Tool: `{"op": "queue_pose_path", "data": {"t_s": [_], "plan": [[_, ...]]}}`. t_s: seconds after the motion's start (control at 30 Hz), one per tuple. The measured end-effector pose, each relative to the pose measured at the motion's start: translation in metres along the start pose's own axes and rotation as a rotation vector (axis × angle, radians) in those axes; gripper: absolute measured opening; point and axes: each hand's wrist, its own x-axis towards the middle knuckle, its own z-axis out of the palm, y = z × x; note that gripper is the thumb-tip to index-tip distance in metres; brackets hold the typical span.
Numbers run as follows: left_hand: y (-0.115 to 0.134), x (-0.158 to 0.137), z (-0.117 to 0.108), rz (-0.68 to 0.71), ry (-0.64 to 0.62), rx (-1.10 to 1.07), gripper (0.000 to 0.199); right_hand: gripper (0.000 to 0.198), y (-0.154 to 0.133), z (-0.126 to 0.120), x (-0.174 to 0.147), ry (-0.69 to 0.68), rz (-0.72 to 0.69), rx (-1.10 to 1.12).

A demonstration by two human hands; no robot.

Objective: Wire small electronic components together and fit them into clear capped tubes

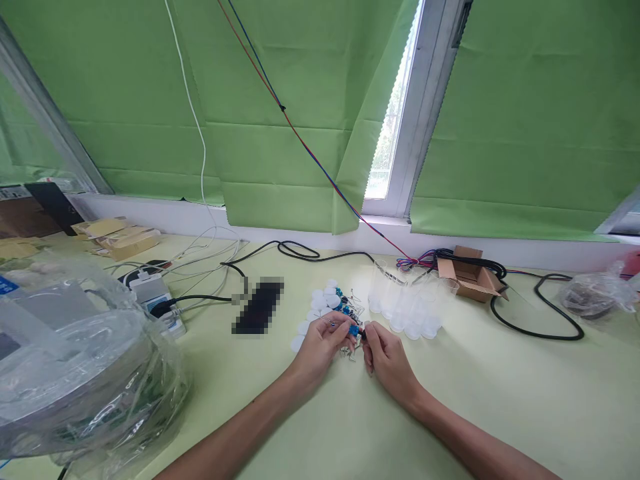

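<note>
Close together at the middle of the table are my two hands. My left hand [320, 343] pinches a small blue part [353, 330], and a thin metal rod sticks out to the left above its fingers. In the fingertips of my right hand [387, 357] is a small black piece [363, 335], which meets the right end of the blue part; whether they are joined I cannot tell. Behind and below the hands lies a pile of bent metal wires and more blue parts [345, 309]. White translucent discs [319, 303] lie left of the pile.
Clear plastic cups [407, 313] stand to the right, before an open cardboard box [467, 277] and black cable. A dark blurred-out rectangle [257, 308] lies left, near a power strip [160, 303]. A large plastic-wrapped object [90, 373] fills the left front.
</note>
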Motion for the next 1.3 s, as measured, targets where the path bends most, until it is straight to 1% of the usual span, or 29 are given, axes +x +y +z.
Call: {"op": "queue_pose_path", "data": {"t_s": [0.13, 0.2, 0.27, 0.37, 0.5, 0.63, 0.83, 0.97, 1.1, 1.2, 1.3], "plan": [[0.0002, -0.0003, 0.001, 0.006, -0.019, 0.001, 0.028, 0.05, 0.0014, 0.0, 0.0012, 0.04, -0.019, -0.051], [0.0009, 0.0002, 0.0004, 0.005, -0.008, -0.012, 0.028, 0.048, 0.0005, -0.0002, 0.0014, 0.062, -0.039, -0.056], [0.0016, 0.0012, -0.0012, 0.005, 0.02, -0.021, 0.028, 0.041, -0.0004, -0.0004, 0.001, 0.055, -0.052, -0.03], [0.0023, 0.0029, -0.0037, 0.007, 0.061, -0.032, 0.027, 0.026, -0.0005, -0.0001, -0.0001, 0.009, -0.066, 0.016], [0.0011, 0.0042, -0.005, 0.002, 0.058, -0.034, 0.025, 0.021, 0.0004, 0.0006, -0.001, -0.026, -0.079, 0.031], [-0.0004, 0.0043, -0.0052, 0.015, 0.034, -0.01, 0.025, 0.024, 0.0, 0.0005, -0.0006, -0.038, -0.065, 0.037], [-0.0003, 0.0031, -0.0055, 0.021, 0.0, 0.021, 0.025, 0.038, -0.001, -0.001, 0.0004, -0.035, -0.021, -0.008], [-0.0004, 0.0023, -0.0046, 0.013, -0.019, 0.029, 0.025, 0.043, 0.0002, -0.001, 0.0011, -0.015, -0.025, -0.053], [-0.0006, 0.0024, -0.0025, 0.005, -0.003, 0.019, 0.027, 0.047, 0.0003, -0.0002, 0.0015, 0.021, -0.017, -0.084], [-0.0004, 0.0028, -0.0018, 0.003, 0.023, 0.011, 0.027, 0.043, -0.0017, 0.0, 0.0006, 0.054, -0.019, -0.071], [-0.0006, 0.0036, -0.003, 0.019, 0.037, 0.01, 0.026, 0.029, -0.0028, -0.0002, -0.0006, 0.02, -0.031, -0.036]]}}
